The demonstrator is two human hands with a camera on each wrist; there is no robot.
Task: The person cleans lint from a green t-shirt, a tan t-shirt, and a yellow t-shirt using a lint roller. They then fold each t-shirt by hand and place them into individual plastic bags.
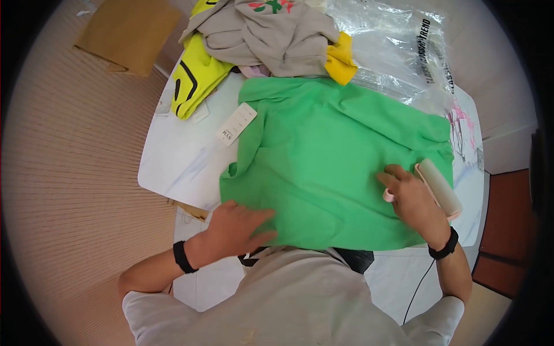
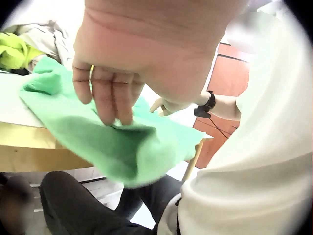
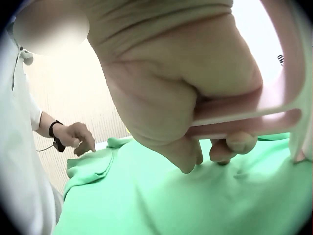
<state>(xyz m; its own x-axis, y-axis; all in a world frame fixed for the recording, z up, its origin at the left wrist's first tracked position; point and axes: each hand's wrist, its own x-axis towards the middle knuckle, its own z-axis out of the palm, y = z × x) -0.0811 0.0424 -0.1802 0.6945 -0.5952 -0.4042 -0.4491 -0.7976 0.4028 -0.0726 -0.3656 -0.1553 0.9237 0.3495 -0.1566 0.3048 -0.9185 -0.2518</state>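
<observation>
A green sweatshirt (image 1: 323, 155) lies spread over the table, its front edge hanging toward the person. My right hand (image 1: 415, 199) grips the pink handle (image 3: 244, 110) of a lint roller, curled round it. The pale roller (image 1: 441, 187) points off to the right of that hand, over the garment's right side. Fingers loose and apart, my left hand (image 1: 234, 228) is at the near left edge of the sweatshirt; in the left wrist view its fingertips (image 2: 110, 115) overlap the cloth. A white tag (image 1: 236, 124) sticks out from the garment's left side.
Behind the sweatshirt are a heaped grey garment (image 1: 277, 40) with a yellow cuff, a neon yellow garment (image 1: 199, 78) and a clear plastic bag (image 1: 392, 52). Paper tags with pink strings (image 1: 464, 135) lie at the table's right edge. A brown cardboard piece (image 1: 130, 34) is at upper left.
</observation>
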